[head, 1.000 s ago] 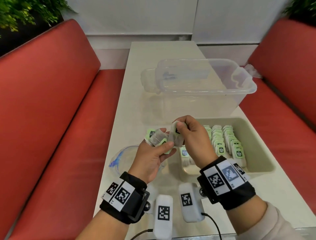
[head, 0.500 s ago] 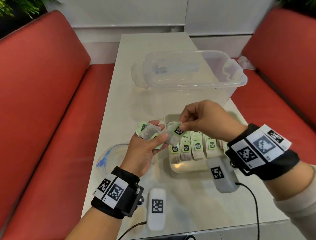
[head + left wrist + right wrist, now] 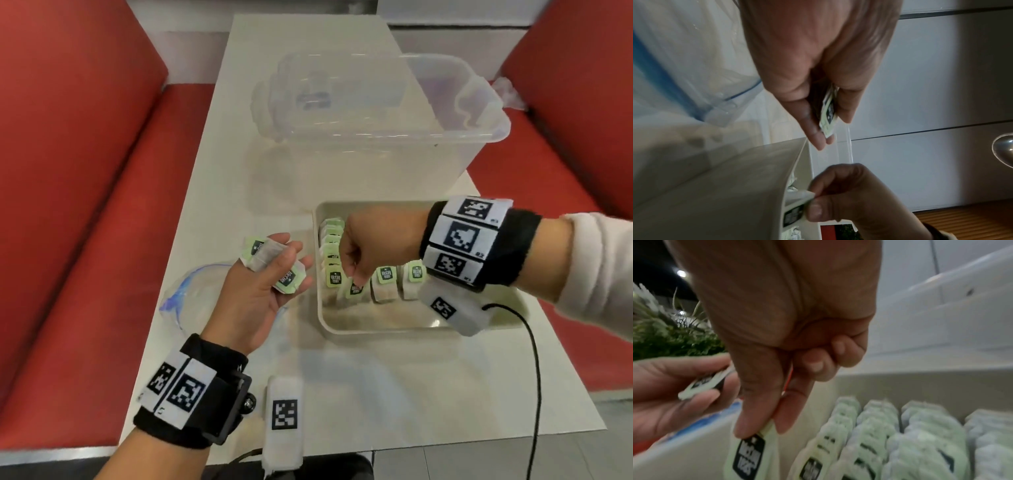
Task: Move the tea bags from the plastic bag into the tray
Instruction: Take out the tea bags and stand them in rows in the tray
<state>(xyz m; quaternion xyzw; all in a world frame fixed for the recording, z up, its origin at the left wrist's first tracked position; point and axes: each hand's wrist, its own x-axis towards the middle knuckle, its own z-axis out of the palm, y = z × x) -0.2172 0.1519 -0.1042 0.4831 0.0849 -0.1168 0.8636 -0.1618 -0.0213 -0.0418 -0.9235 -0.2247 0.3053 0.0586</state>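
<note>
The right hand (image 3: 363, 253) pinches one tea bag (image 3: 354, 289) by its green tag, thumb against forefinger, over the near left part of the tray (image 3: 376, 329), beside the rows already filed there. The left hand (image 3: 260, 291), just left of the tray, grips the spare tea bags (image 3: 287, 279) above the plastic bag (image 3: 185, 294). Judged light, soft and crushable, each bag is best taken by its stiffer tag; the held one hangs long axis roughly upright, tag uppermost.

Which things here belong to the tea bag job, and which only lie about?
Job:
- green-tagged paper tea bags in the left hand
- one tea bag pinched by the right hand
- beige rectangular tray
- clear plastic bag with blue seal

Lying about:
- large clear plastic tub
- white table
- red benches
</note>
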